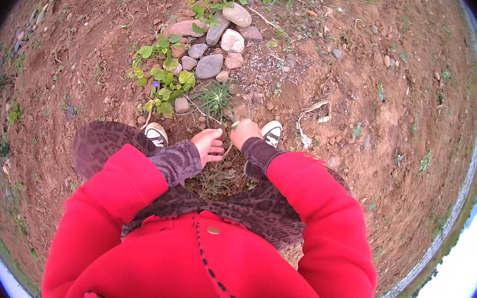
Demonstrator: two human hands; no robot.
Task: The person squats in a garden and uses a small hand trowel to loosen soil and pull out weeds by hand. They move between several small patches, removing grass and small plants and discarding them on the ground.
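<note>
My left hand [209,145] is held low between my shoes, palm turned inward and fingers apart, with nothing visible in it. Just right of it, my right hand [244,133] is closed around something small and green, mostly hidden by the fingers; a thin pale stalk or root seems to hang beneath it. A spiky green weed [215,98] grows from the soil just beyond both hands. Beneath them lies a patch of uprooted or dry grass [217,177] on the brown soil.
A pile of stones [209,66] lies ahead, beside a leafy vine [164,93] with a purple flower. A dry, pale husk [307,117] rests on the soil to the right. My canvas shoes [157,135] stand on either side of the hands.
</note>
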